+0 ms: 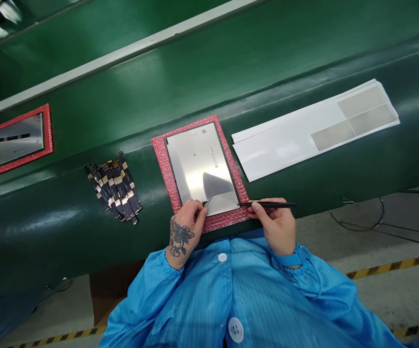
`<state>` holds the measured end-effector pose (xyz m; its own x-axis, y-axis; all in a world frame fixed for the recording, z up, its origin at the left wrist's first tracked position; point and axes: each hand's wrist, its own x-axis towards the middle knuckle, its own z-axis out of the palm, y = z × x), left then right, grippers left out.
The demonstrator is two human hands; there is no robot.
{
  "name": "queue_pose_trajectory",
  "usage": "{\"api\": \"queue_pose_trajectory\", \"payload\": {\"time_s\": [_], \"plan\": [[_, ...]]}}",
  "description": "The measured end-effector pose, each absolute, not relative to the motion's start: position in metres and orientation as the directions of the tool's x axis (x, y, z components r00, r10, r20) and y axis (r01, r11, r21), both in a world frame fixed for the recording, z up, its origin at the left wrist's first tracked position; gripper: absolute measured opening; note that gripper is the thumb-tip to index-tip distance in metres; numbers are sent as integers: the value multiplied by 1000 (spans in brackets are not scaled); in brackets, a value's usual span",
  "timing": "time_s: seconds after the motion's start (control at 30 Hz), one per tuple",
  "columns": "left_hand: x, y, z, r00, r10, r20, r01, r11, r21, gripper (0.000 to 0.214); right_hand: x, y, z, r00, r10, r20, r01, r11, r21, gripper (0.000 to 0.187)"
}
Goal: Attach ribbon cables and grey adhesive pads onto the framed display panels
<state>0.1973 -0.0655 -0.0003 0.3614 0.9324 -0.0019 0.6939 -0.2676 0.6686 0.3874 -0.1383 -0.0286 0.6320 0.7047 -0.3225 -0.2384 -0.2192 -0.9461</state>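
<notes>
You are working at the near edge of the green belt [86, 212], where a shiny metal panel [198, 164] is lying on a red bubble-wrap mat [160, 150]. Your left hand [185, 227] is pinching a grey film strip [222, 202] against the panel's near edge, fingers pressed together on it. Your right hand [274, 224] is gripping a black pen-like tool [270, 205], its tip lying at the panel's near right corner. A pile of dark ribbon cables [114, 189] is sitting to the left, white sheets [314, 128] to the right, and another panel [15, 140] is resting far left.
</notes>
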Motion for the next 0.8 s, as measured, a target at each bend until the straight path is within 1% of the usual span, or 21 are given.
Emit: {"api": "queue_pose_trajectory", "payload": {"time_s": [0.2, 0.47, 0.6, 0.7, 0.8], "plan": [[197, -67, -2, 373, 927, 22, 694, -295, 656, 20, 387, -138, -28, 629, 700, -337, -243, -235, -941, 48], [197, -65, -1, 393, 919, 11, 720, -315, 618, 22, 387, -138, -29, 636, 694, -337, -255, -223, -941, 47], [195, -64, -3, 340, 939, -51, 772, -248, 585, 12, 387, -138, -28, 640, 691, -336, -261, -215, -941, 46], [187, -64, -7, 301, 949, -88, 791, -197, 580, 21, 387, -138, -28, 640, 695, -329, -255, -212, -944, 45], [175, -65, -9, 338, 936, -98, 784, -222, 580, 23, 387, -138, -29, 636, 699, -328, -256, -210, -944, 44]]}}
